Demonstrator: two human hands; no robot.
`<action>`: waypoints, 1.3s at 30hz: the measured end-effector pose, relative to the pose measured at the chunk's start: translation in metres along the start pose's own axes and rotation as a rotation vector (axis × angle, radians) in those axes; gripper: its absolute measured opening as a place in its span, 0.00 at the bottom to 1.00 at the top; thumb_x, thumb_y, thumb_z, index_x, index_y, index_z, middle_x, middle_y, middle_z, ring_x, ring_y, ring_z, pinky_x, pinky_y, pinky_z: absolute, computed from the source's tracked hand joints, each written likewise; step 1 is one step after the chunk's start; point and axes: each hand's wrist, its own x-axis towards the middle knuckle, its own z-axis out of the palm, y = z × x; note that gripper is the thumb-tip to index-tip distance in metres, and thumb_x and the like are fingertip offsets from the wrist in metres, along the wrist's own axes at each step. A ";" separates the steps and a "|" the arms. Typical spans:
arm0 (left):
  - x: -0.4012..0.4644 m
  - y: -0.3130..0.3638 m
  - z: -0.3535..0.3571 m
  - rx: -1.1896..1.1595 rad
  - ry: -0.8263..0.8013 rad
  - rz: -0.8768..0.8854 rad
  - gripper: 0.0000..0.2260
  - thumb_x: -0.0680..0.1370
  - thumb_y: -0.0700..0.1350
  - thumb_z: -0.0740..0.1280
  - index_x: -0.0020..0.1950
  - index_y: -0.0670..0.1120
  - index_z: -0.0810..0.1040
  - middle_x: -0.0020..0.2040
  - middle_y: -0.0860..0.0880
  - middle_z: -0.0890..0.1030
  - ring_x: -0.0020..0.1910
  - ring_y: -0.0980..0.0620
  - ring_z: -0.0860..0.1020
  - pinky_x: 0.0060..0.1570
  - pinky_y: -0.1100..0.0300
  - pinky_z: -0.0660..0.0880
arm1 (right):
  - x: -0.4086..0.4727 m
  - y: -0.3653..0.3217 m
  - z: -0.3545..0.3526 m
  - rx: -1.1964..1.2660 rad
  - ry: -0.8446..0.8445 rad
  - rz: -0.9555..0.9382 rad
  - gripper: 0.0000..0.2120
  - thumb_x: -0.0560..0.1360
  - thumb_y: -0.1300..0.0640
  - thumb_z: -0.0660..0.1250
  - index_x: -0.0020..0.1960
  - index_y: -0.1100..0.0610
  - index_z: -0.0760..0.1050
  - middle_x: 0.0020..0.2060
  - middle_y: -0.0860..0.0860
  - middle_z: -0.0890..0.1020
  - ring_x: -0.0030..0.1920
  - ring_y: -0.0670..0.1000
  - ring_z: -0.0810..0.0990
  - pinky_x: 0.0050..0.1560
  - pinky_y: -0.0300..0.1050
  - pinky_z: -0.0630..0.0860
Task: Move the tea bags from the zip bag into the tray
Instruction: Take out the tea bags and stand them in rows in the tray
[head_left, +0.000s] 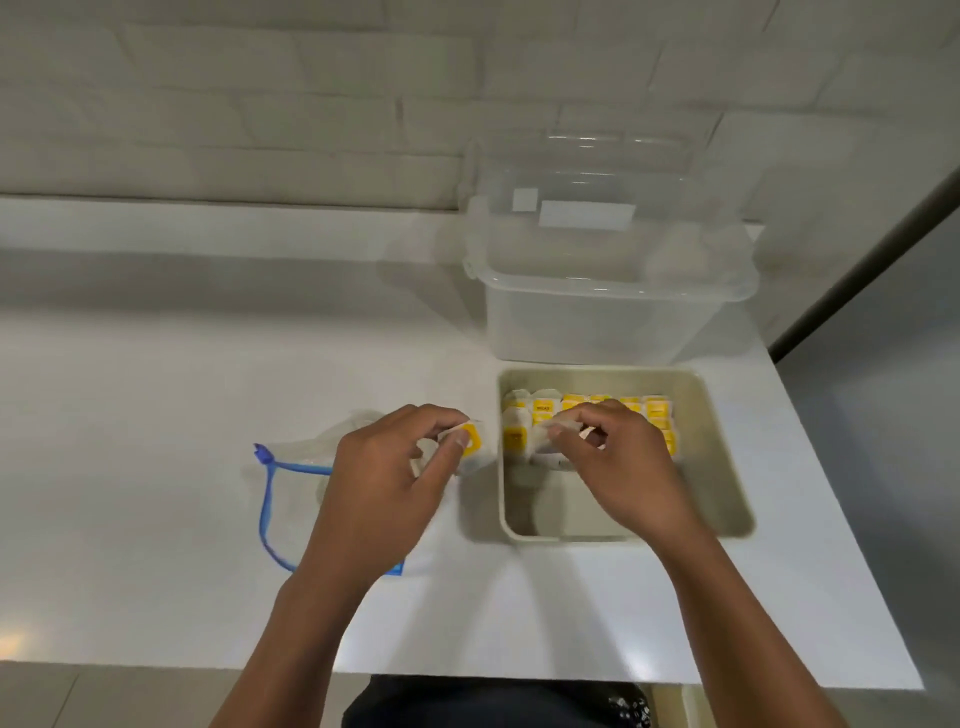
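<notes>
Worktop (156, 364): white, set against a pale tiled wall (260, 104).

Tray (727, 467): beige, rectangular, on the right part of the worktop. Its far half carries rows of tea bags (613, 405) with yellow tags, packed side by side; the near half shows bare floor.

Zip bag (291, 499): clear plastic with a blue zip strip, lying flat on the worktop to the left of the tray, partly under the left forearm.

Left hand (384, 478): fingers curled, thumb and forefinger pinching a tea bag with a yellow tag (470, 439), held just beside the tray's left wall, above the worktop.

Right hand (618, 457): over the tray, fingers curled, fingertips pinching a pale tea bag (550, 441) at the near edge of the rows. Whether that bag already rests on the tray floor cannot be told.

Storage box (597, 312): clear plastic, lid open and leaning back toward the wall, standing directly behind the tray.

Dark clothing (493, 701): at the near edge of the worktop, belonging to the person.
</notes>
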 end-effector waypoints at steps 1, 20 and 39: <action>0.001 0.001 0.004 0.011 0.011 -0.006 0.04 0.79 0.49 0.68 0.49 0.52 0.83 0.43 0.60 0.82 0.43 0.60 0.79 0.43 0.73 0.71 | 0.005 0.009 -0.002 -0.062 -0.027 0.007 0.05 0.77 0.54 0.70 0.43 0.48 0.84 0.42 0.41 0.82 0.39 0.39 0.77 0.42 0.33 0.69; -0.003 0.000 0.034 0.023 0.094 -0.242 0.03 0.77 0.46 0.72 0.49 0.53 0.84 0.41 0.62 0.83 0.41 0.60 0.82 0.39 0.73 0.72 | 0.051 0.050 0.050 -0.305 -0.363 -0.031 0.10 0.71 0.60 0.69 0.37 0.46 0.75 0.32 0.44 0.77 0.44 0.53 0.80 0.44 0.44 0.75; 0.005 0.006 0.042 0.016 0.047 -0.248 0.04 0.78 0.45 0.72 0.47 0.55 0.83 0.42 0.63 0.82 0.40 0.61 0.80 0.36 0.73 0.72 | 0.065 0.041 0.050 -0.371 -0.248 0.043 0.08 0.76 0.48 0.68 0.50 0.53 0.77 0.45 0.51 0.81 0.50 0.54 0.78 0.45 0.46 0.74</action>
